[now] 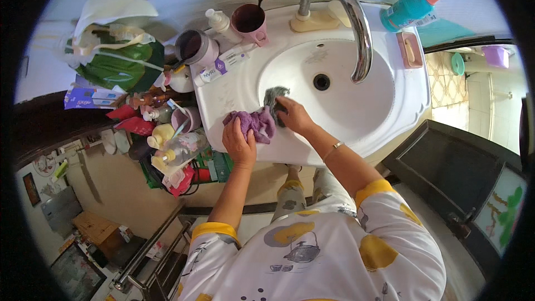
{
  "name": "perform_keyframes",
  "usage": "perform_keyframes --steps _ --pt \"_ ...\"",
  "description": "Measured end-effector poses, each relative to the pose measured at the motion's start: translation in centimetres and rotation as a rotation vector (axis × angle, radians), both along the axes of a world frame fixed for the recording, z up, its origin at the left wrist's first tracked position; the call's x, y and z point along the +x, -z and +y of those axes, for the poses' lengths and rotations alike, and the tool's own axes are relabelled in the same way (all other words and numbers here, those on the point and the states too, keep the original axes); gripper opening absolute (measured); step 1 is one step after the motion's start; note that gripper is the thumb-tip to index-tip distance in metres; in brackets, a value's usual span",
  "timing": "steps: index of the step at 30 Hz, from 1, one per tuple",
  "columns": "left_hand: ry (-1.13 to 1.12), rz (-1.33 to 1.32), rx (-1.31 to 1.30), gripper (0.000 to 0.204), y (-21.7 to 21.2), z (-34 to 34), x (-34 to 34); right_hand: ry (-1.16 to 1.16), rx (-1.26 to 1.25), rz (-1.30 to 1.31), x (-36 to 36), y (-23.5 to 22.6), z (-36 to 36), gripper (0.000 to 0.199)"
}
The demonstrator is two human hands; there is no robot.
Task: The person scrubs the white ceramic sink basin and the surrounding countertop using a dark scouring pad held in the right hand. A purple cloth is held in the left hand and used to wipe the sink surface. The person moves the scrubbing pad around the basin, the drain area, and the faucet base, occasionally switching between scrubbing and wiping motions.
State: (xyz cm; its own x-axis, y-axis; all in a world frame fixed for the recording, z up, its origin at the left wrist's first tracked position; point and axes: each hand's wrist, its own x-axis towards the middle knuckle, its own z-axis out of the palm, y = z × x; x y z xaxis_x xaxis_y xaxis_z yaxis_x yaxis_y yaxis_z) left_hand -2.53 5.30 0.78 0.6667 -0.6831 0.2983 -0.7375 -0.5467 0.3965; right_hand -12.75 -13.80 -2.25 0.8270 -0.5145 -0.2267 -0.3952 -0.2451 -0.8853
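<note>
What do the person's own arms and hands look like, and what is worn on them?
Both forearms are bare. The short white sleeves carry grey and yellow prints and end in yellow cuffs above the elbows. The right hand has a thin metal bangle at its wrist. The left hand shows no glove, ring or band.

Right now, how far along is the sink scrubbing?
Nothing clearly reads as finished. In hand: the right hand presses a grey scrubber on the white basin at its front-left wall, while the left hand holds a purple cloth on the rim. Left: faint marks near the tap base.
</note>
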Motion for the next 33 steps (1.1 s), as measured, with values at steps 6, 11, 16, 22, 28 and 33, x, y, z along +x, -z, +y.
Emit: perform_keyframes --steps 6,11,16,22,28,33 --pt "0.124 0.084 0.021 0.050 0.0 -3.2 1.2 0.894 0.279 -0.322 7.0 4.4 -6.5 0.028" --pt "0.292 0.090 0.105 0.048 -1.4 -6.9 -0.1 0.405 0.098 -0.103 6.0 5.4 -3.9 0.043" --pt "0.365 0.114 0.346 0.045 -2.9 -9.1 -1.0 1.003 0.311 -0.205 1.9 9.0 -16.6 0.028" --pt "0.374 0.287 0.255 0.046 -2.1 -7.5 -0.7 0.889 0.264 -0.088 -3.7 2.9 -22.4 0.039" --pt "0.291 0.323 0.173 0.045 -2.8 -7.1 -2.7 0.672 0.166 -0.079 8.0 4.4 -7.0 0.041" --pt "0.289 0.338 0.208 0.047 -2.9 -7.6 -3.3 1.069 0.472 -0.197 1.7 10.9 -19.0 0.018"
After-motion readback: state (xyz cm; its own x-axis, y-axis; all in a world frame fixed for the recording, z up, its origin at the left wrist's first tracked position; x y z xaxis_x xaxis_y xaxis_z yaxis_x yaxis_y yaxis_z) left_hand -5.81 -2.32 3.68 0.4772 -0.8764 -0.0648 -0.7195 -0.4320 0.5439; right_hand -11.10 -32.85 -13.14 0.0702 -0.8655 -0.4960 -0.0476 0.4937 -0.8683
